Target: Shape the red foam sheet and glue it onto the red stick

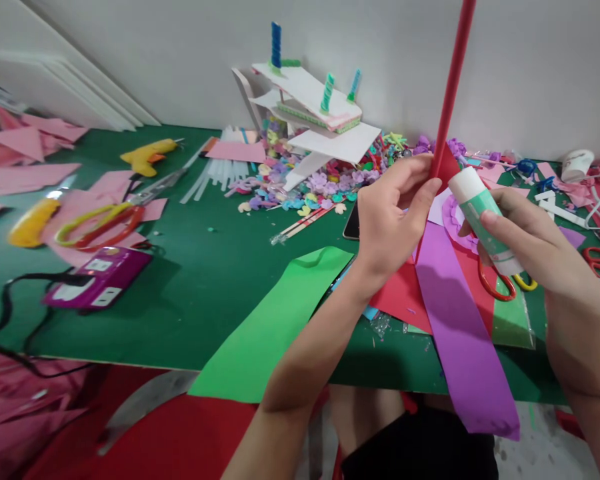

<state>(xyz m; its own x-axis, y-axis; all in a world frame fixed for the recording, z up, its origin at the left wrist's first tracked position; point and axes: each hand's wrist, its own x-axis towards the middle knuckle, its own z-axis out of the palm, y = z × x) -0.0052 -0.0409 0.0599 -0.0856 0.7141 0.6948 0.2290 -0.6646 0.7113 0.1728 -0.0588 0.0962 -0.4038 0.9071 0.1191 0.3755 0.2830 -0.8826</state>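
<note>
My left hand (397, 210) pinches a long red stick (454, 83) that stands almost upright, with a red piece (447, 167) behind it near the fingertips. In my right hand (530, 233) is a white and green glue stick (483, 213), tilted, its white end toward the red stick. Below the hands a purple strip (455, 320) runs across red sheets (400, 300) and hangs over the table's front edge. A purple ring-shaped piece (453, 217) lies partly hidden behind the glue stick. Orange and yellow scissors (497, 287) rest under my right hand.
A green sheet (280, 320) overhangs the front edge of the green table (180, 267). Leftward lie a purple box (100, 277) with a black cable, scissors (100, 227), a yellow cutter (35, 220) and a yellow glue gun (150, 157). Behind stands a white layered model (310, 97) among colourful flower pieces.
</note>
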